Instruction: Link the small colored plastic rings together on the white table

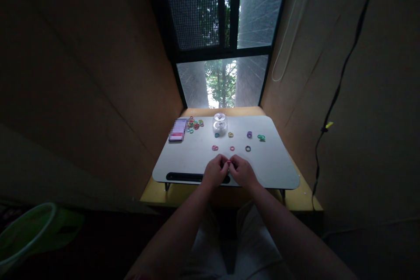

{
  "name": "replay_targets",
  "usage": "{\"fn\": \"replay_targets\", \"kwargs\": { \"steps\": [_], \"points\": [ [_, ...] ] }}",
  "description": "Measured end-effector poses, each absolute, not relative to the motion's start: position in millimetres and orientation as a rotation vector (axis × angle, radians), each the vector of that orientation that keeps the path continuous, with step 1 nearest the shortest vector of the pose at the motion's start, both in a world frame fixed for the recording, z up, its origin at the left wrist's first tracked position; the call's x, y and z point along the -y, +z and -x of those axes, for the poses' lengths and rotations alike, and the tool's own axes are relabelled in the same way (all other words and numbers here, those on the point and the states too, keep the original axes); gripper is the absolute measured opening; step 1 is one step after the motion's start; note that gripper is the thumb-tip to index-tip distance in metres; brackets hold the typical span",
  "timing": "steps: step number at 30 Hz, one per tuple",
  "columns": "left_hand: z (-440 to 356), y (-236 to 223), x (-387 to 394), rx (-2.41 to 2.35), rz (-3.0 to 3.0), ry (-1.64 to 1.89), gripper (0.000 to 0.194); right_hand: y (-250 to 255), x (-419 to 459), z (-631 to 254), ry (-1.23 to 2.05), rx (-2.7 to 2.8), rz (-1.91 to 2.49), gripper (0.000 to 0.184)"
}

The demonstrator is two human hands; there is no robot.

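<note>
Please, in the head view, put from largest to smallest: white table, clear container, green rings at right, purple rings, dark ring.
1. White table
2. Clear container
3. Green rings
4. Purple rings and dark ring: too alike to rank.

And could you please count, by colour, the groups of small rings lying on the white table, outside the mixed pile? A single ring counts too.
Pinkish ring groups: 2
Bluish ring group: 1
Yellowish ring group: 1
Purple ring group: 1
Green ring group: 1
Dark multicoloured ring group: 1
Total: 7 groups
</note>
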State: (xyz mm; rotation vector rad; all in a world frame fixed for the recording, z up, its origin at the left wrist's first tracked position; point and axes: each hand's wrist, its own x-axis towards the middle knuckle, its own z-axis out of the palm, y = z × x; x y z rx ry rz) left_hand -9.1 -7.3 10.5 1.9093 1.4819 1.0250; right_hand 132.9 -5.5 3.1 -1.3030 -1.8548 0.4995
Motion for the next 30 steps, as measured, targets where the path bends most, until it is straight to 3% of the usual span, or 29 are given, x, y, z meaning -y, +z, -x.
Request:
{"fn": "replay_targets", "kwargs": {
  "steps": [30],
  "points": [
    [8.6,11.2,6.3,-1.502,-1.908,1.011,0.012,2.1,4.7,-133.1,0.502,1.846,1.312,0.011]
  ]
}}
